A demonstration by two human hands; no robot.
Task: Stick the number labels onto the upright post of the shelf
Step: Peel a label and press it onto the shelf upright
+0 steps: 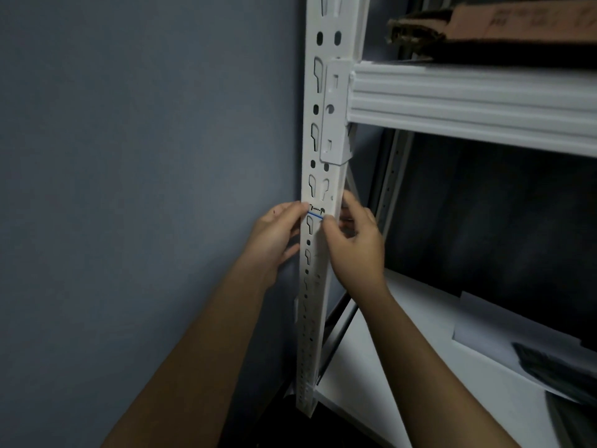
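A white upright post with punched slots runs down the middle of the head view. A small white number label with black print and a blue lower edge lies across the post's front face. My left hand is at the post's left side and pinches the label's left end with thumb and finger. My right hand is at the post's right side, and its fingertips hold the label's right end against the post. Below the label the post is partly covered by my right hand.
A blue-grey wall fills the left. A white ribbed shelf beam joins the post at the upper right, with cardboard on it. A lower white shelf board carries white sheets and dark items.
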